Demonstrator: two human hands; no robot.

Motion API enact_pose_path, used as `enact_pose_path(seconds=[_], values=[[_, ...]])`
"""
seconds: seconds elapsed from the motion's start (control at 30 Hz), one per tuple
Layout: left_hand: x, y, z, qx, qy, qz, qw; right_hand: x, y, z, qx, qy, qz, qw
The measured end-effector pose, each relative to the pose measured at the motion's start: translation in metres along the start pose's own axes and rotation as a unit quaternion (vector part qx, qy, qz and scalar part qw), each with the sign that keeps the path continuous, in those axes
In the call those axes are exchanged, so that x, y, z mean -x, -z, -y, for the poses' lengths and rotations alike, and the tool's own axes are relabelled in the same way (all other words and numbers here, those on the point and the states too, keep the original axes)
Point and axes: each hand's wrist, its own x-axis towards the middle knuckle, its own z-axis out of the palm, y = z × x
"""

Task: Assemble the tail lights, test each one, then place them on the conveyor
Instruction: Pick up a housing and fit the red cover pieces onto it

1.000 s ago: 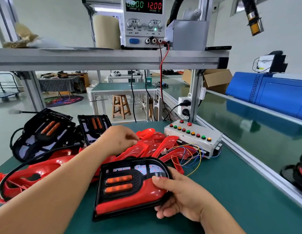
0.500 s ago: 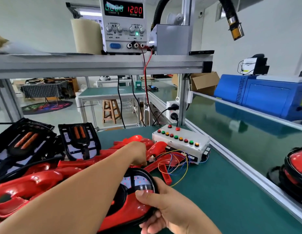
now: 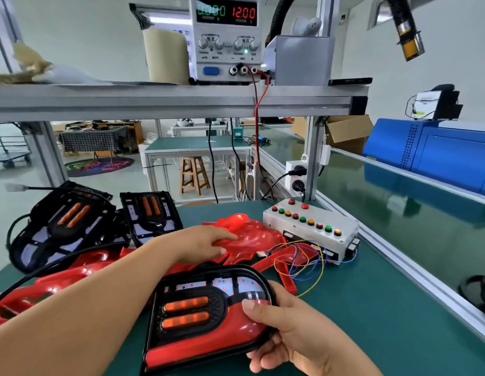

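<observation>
A black tail light base (image 3: pixel 206 316) with two orange bars and a red lower panel lies on the green table in front of me. My right hand (image 3: pixel 287 332) holds its right edge, thumb on top. Beyond it my left hand (image 3: pixel 203 244) grips a clear red lens cover (image 3: pixel 252 237) from a pile of red covers (image 3: pixel 73 280). The white test box (image 3: pixel 309 226) with coloured buttons sits at the right, loose coloured wires (image 3: pixel 303 264) trailing from it. The green conveyor (image 3: pixel 398 213) runs along the right side.
Two more black bases (image 3: pixel 65 223) (image 3: pixel 149 213) lie at the back left. A power supply (image 3: pixel 226 36) reading 12.00 stands on the shelf above. A finished tail light (image 3: pixel 480 291) lies on the conveyor at the right edge. A blue machine (image 3: pixel 439 153) stands behind the conveyor.
My left hand has taken hold of a red lens cover from the pile and raised it slightly. My right hand keeps holding the base; the view has swung back left.
</observation>
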Motion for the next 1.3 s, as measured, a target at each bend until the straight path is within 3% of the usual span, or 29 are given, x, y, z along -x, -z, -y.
enact_pose_path(seconds=[0.07,0.17,0.3,0.37,0.43,0.63,0.9,1.0,1.13,1.3], values=[[0.016,0.006,0.005,0.029,0.0,-0.011,1.0,0.0,0.001,0.0,-0.001,-0.003,0.002,1.0],[0.067,0.027,0.04,0.085,0.044,-0.11,0.989,-0.001,0.002,0.0,0.003,-0.005,-0.001,1.0],[0.159,0.033,0.107,0.16,0.192,-0.283,0.926,-0.005,0.0,0.0,0.022,-0.008,-0.021,1.0],[0.183,0.022,0.13,0.116,0.26,-0.296,0.912,-0.006,-0.002,0.0,0.026,-0.014,-0.029,0.999],[0.187,0.008,0.141,0.079,0.278,-0.261,0.921,-0.007,-0.003,0.001,0.028,-0.014,-0.034,0.999],[0.166,-0.014,0.144,0.016,0.23,-0.144,0.962,-0.003,-0.005,0.001,0.031,-0.016,-0.034,0.999],[0.148,-0.01,0.163,-0.063,0.191,-0.146,0.969,-0.002,-0.004,0.002,0.026,-0.022,-0.024,0.999],[0.152,-0.011,0.169,-0.047,0.18,-0.128,0.974,-0.002,-0.004,0.002,0.025,-0.023,-0.02,0.999],[0.154,-0.008,0.168,-0.032,0.15,-0.154,0.976,-0.002,-0.003,0.001,0.022,-0.023,-0.018,0.999],[0.159,-0.003,0.161,-0.078,0.08,-0.249,0.962,-0.003,-0.003,0.001,0.021,-0.021,-0.014,0.999]])
